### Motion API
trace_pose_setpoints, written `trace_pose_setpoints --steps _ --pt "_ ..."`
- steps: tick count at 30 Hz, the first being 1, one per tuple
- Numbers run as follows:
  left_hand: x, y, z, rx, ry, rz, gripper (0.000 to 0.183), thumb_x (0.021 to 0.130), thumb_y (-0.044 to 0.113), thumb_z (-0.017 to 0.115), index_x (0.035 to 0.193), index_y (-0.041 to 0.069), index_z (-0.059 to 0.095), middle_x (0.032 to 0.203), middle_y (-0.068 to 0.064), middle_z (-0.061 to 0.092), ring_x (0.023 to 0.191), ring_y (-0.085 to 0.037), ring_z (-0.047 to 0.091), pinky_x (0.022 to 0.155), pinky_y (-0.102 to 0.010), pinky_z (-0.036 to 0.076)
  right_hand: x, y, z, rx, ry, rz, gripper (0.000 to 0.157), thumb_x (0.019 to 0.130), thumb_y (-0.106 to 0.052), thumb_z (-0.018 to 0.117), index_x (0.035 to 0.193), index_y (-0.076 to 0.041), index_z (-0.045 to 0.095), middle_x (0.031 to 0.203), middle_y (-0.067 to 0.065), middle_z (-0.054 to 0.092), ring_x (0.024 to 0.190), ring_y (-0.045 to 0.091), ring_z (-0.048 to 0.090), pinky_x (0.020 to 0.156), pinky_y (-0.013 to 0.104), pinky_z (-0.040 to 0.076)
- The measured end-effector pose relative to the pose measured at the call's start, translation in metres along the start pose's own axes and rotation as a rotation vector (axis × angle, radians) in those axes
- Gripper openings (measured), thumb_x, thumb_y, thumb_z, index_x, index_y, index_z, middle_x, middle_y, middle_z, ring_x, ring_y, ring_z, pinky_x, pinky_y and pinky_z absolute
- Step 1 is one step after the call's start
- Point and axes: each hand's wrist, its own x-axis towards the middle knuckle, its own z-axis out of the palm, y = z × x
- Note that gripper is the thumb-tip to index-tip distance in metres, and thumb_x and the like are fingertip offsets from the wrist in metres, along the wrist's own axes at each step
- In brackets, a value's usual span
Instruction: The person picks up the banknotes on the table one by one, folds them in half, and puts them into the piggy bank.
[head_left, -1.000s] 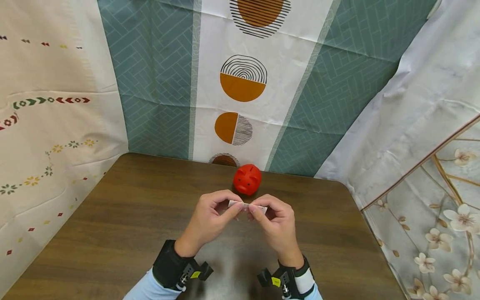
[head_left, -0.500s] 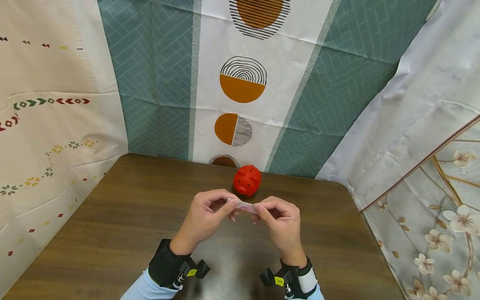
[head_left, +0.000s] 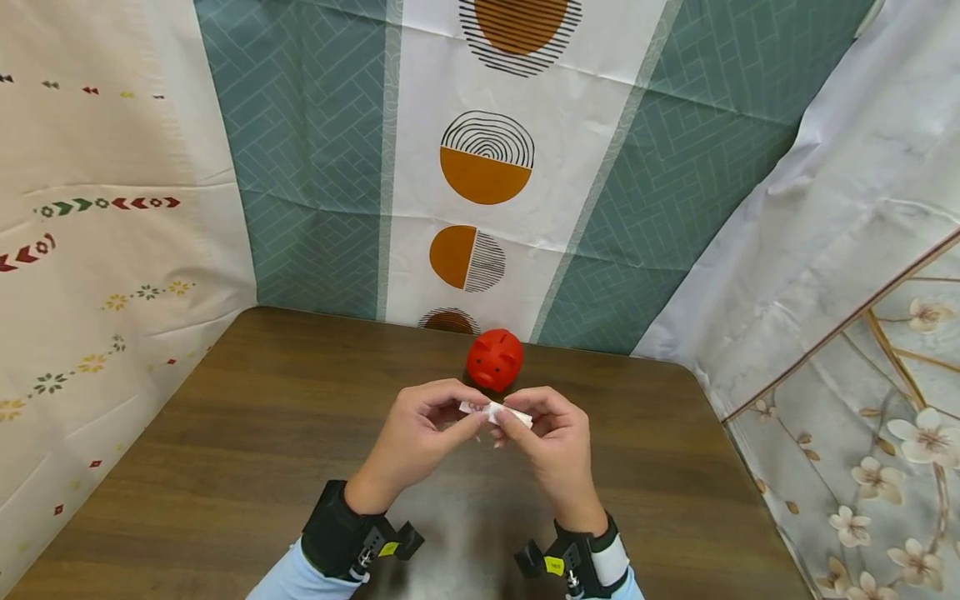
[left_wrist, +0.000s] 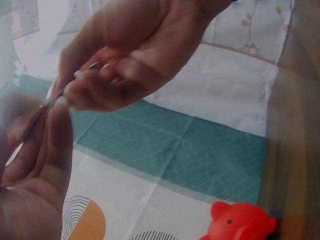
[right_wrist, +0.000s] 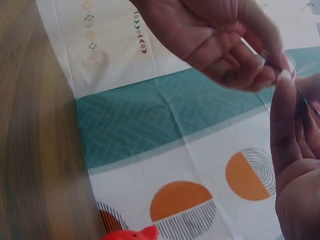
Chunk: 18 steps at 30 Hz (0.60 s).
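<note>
A small folded strip of whitish paper with pinkish print [head_left: 474, 407] is pinched between both hands above the table. My left hand [head_left: 412, 437] holds its left part between thumb and forefinger. The right part is in the thumb and forefinger of my right hand [head_left: 558, 446], and the two thumbs nearly meet. Just beyond the fingers stands a red piggy bank [head_left: 494, 358], untouched. In the left wrist view the piggy bank [left_wrist: 240, 222] is cut off below. Fingers hide most of the paper in both wrist views.
The brown wooden table [head_left: 300, 400] runs back to a green and white patterned cloth [head_left: 322, 158]. Cream cloth [head_left: 127, 275] hangs at the left and floral cloth [head_left: 862, 467] at the right. Both wrists wear black camera straps.
My hands drew slightly apart, showing the strip's middle, then came back together. The paper now looks more angled, with its print showing. The piggy bank has stayed in place.
</note>
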Motion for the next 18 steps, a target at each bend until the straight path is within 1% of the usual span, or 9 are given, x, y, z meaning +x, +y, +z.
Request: trace_pose_setpoints --steps 4,9,11,15,18 --pt "0.0007 -0.0014 0.0031 0.045 0.050 -0.001 0.014 0.089 -0.002 0.076 0.100 0.006 0.074 0.090 -0.015 0.071 0.075 -0.014 0.064 0.065 -0.028 0.060 0.0003 0.0002 0.0027 -0.045 0.039 -0.020 0.018 0.089 0.011 0.070 0.107 0.013 0.066 0.094 0.000 0.075 0.069 0.016 0.072 0.065 0.034 0.063" --pt "0.0015 -0.0003 0.0040 0.071 0.095 -0.003 0.014 0.087 -0.002 0.078 0.098 0.006 0.074 0.089 -0.016 0.072 0.076 -0.014 0.064 0.066 -0.028 0.061 0.0017 0.0011 0.0040 -0.050 0.010 -0.070 0.026 0.087 0.015 0.069 0.113 0.014 0.065 0.100 0.001 0.073 0.073 0.018 0.071 0.067 0.035 0.063" --pt "0.0021 -0.0002 0.0039 0.067 0.101 0.000 0.015 0.086 -0.003 0.078 0.098 0.005 0.074 0.089 -0.016 0.072 0.076 -0.014 0.064 0.066 -0.028 0.061 0.0025 0.0011 0.0042 -0.044 -0.001 -0.080 0.028 0.087 0.016 0.070 0.114 0.012 0.066 0.101 0.002 0.073 0.074 0.017 0.071 0.068 0.035 0.063" --pt "0.0036 -0.0013 0.0025 0.069 0.103 0.029 0.016 0.085 -0.005 0.078 0.097 0.005 0.075 0.087 -0.015 0.073 0.073 -0.014 0.063 0.064 -0.027 0.060 0.0047 0.0000 0.0046 -0.040 -0.008 -0.091 0.027 0.086 0.016 0.070 0.112 0.009 0.068 0.098 0.003 0.073 0.072 0.016 0.071 0.066 0.034 0.063" --pt "0.0044 -0.0022 0.0010 0.076 0.097 0.044 0.015 0.085 -0.004 0.079 0.097 0.005 0.076 0.086 -0.014 0.074 0.072 -0.014 0.063 0.063 -0.027 0.060 0.0065 -0.0007 0.0047 -0.038 -0.014 -0.101 0.026 0.085 0.018 0.070 0.110 0.010 0.068 0.096 0.004 0.073 0.070 0.015 0.071 0.064 0.033 0.063"
